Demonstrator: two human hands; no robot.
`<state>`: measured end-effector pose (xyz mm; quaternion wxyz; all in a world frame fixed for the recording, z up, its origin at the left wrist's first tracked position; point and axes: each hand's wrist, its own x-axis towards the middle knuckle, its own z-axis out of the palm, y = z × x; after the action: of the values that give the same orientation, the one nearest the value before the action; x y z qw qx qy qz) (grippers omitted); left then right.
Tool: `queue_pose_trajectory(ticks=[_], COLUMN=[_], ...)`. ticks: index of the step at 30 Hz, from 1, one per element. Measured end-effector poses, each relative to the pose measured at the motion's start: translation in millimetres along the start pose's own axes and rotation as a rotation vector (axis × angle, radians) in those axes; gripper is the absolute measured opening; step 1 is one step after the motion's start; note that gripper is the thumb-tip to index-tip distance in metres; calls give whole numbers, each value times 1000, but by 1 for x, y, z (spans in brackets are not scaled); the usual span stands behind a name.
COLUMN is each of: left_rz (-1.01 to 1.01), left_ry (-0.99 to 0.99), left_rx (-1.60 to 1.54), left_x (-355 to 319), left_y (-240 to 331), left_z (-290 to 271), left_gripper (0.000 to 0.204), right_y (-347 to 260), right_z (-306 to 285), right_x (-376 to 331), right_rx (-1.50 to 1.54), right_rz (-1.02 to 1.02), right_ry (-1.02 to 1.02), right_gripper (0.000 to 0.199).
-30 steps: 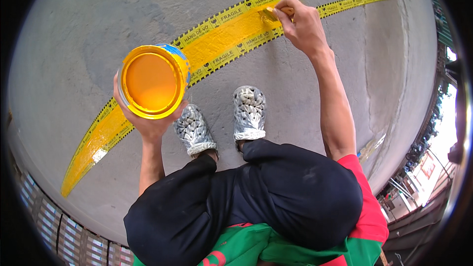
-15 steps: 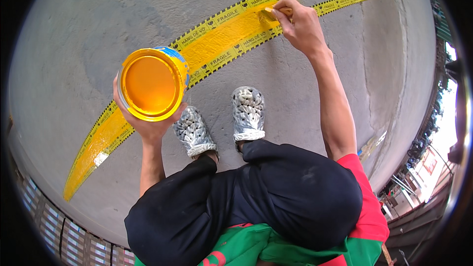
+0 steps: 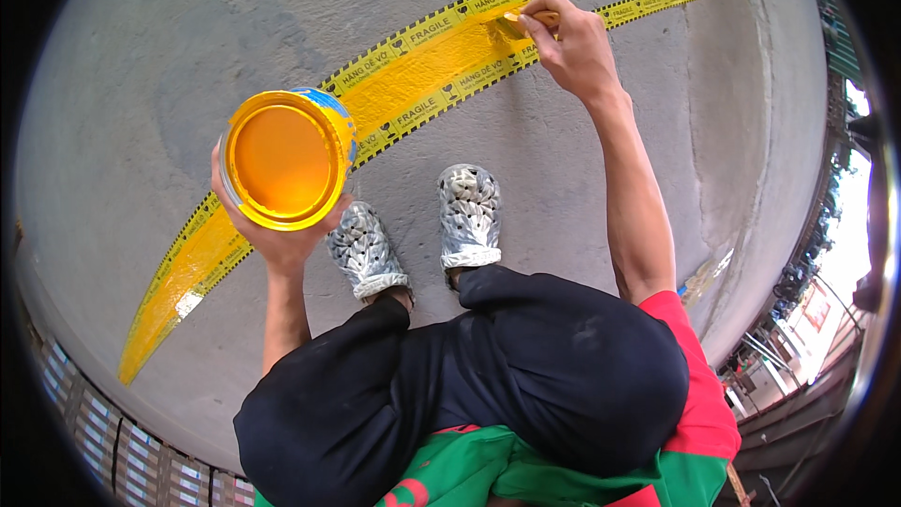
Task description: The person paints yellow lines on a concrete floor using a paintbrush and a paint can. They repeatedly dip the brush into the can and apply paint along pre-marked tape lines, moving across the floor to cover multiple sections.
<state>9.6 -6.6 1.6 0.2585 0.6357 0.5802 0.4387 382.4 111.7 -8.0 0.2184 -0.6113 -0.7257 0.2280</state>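
We find the left hand [image 3: 289, 242] curled partway round the yellow paint can [image 3: 341, 122] from beneath and behind, fingers along its left side and thumb at its right. The can is held off the floor [image 3: 544, 169], its open mouth facing up toward us, a grip we judge suited to bearing its weight while the rim stays clear. Inside, the orange-yellow paint [image 3: 282, 164] lies smooth and unspilled. The right hand [image 3: 574, 45] is closed in a pinch on a small brush [image 3: 511, 17], thumb and fingertips set close to the bristle end, presumably for control near an edge; the bristles rest against the glossy yellow band [image 3: 413, 72] on the concrete. We note an upper tape strip [image 3: 431, 28] and a lower tape strip [image 3: 416, 116] along both sides of that band, apparently laid to bound the paint. Beyond the right hand, bare grey floor shows between the strips. Both patterned clogs [image 3: 469, 214] stand on the near side, just clear of the lower strip, a placement which, in our judgement, keeps the soles out of the paint.
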Motion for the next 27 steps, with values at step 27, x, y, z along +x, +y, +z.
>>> queue_pose_trajectory(ticks=[27], left_rz=[112], left_ry=[15], left_rx=[-17], left_x=[21], left_y=[-7], left_z=[-23], left_gripper=[121], right_y=[-21], right_z=[82], right_x=[-38], right_rx=[-285], right_rz=[-159], right_ry=[59], right_gripper=[6])
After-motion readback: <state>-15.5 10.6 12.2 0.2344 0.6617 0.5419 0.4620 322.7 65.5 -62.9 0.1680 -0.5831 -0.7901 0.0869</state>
